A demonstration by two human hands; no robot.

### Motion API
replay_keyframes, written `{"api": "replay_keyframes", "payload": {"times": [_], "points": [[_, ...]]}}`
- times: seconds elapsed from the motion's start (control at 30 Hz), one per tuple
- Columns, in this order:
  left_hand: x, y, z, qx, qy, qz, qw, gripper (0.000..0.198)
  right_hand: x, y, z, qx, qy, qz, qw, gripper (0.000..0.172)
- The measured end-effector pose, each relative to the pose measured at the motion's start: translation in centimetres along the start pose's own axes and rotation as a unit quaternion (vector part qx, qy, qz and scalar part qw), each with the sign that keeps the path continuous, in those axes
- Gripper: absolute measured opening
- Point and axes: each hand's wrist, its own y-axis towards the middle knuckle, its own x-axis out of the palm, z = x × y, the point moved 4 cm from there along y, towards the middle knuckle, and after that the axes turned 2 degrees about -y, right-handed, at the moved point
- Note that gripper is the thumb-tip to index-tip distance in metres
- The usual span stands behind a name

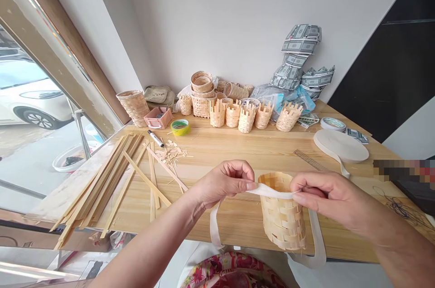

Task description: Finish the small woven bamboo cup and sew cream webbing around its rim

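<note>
A white fabric strip (272, 191) is stretched between my two hands, in front of the rim of a small woven basket (282, 220). My left hand (234, 179) pinches the strip left of the basket, and one tail hangs below it. At the basket's right side my right hand (316, 193) grips the strip between thumb and fingers. The other tail hangs in a loop past the table's front edge. The basket stands upright near that edge, with its mouth open upward.
Wood strips (98, 179) lie at the left, near offcuts (173, 153) and a marker (156, 138). Green-yellow tape (180, 127), a pink tray (158, 117) and several woven baskets (246, 116) line the back. At right are a ruler (310, 160) and a white fabric roll (341, 145).
</note>
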Motion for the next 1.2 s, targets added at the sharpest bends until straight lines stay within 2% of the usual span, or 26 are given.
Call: {"api": "replay_keyframes", "payload": {"times": [0.27,0.43,0.53,0.63,0.77,0.83,0.9,0.97,1.03,1.1,1.2], "points": [[0.4,0.3,0.5,-0.009,-0.006,-0.032,0.999,0.015,0.4,-0.1,0.3,-0.019,0.053,0.021,0.998,0.028],[0.6,0.1,1.3,-0.004,0.049,-0.045,0.998,0.011,0.4,-0.1,0.2,-0.026,0.043,0.032,0.998,0.028],[0.6,0.0,2.1,0.004,0.118,-0.057,0.991,0.009,0.4,0.1,0.4,-0.035,0.034,0.028,0.998,0.029],[0.7,-0.1,3.1,0.021,0.223,-0.098,0.97,0.014,0.7,0.1,0.4,-0.038,0.034,0.032,0.998,0.03],[0.8,0.0,4.2,0.037,0.362,-0.152,0.919,0.021,1.0,-0.1,-0.3,-0.024,-0.002,0.073,0.997,0.026],[0.7,0.0,4.8,0.06,0.422,-0.143,0.893,0.023,1.1,-0.3,-0.8,-0.022,-0.044,0.104,0.993,0.023],[0.5,0.0,5.2,0.074,0.453,-0.105,0.882,0.021,1.2,-0.7,-1.3,-0.03,-0.097,0.133,0.986,0.02],[0.3,0.0,5.0,0.06,0.426,-0.067,0.9,0.012,1.2,-1.1,-1.8,-0.039,-0.151,0.159,0.975,0.018],[0.4,0.1,4.3,0.024,0.341,-0.053,0.938,0.006,1.2,-1.5,-2.4,-0.057,-0.194,0.174,0.964,0.017],[0.7,0.2,3.4,-0.001,0.226,-0.054,0.973,0.008,1.3,-1.7,-2.9,-0.076,-0.225,0.181,0.954,0.017],[1.2,0.2,2.6,-0.004,0.099,-0.036,0.994,0.011,1.3,-1.9,-3.5,-0.095,-0.249,0.2,0.943,0.018]]}}
